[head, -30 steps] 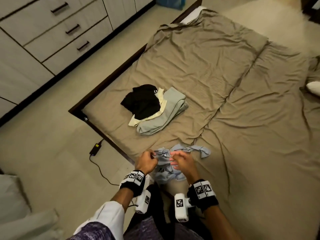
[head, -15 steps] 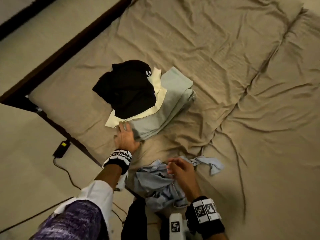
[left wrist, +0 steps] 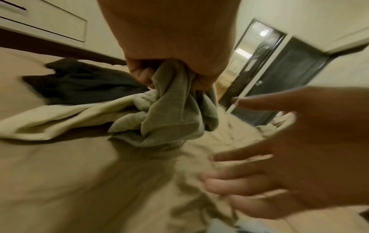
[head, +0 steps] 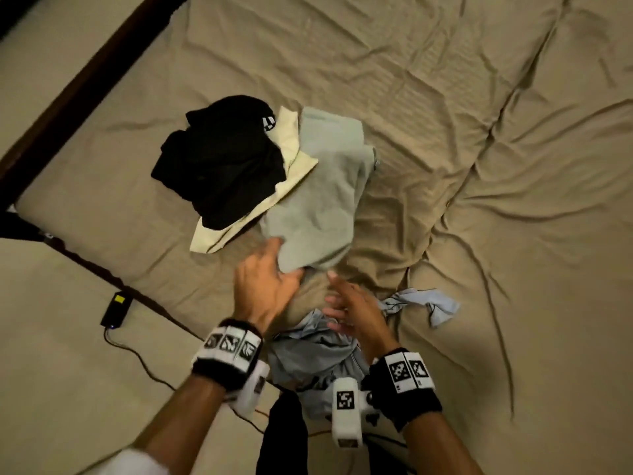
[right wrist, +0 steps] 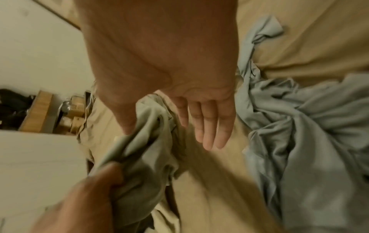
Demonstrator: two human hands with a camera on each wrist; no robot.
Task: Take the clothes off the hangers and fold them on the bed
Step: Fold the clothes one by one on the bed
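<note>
Head looks down; wrists close; all share bed (head: 479, 97).

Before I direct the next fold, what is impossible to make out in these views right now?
- Hangers: none shows in any view.
- Left hand's fingertips: head view, hidden under the grey-green folded garment.
- Crumpled light blue shirt: near part hidden by the right hand and wrist camera.
- Right hand's fingers: left wrist view, motion-blurred.

A crumpled tan bed sheet (head: 445, 138) covers the bed. Near its centre a black folded garment (head: 222, 159) lies on a cream folded garment (head: 294, 149), with a sage-green cotton garment (head: 322, 193) at their 3 o'clock. A pale blue wrinkled shirt (head: 315, 354) sits at 6 o'clock. The black wristbands (head: 407, 382) carry white squares with black checker patterns. The dark brown bed frame (head: 89, 87) runs at 10 o'clock.
</note>
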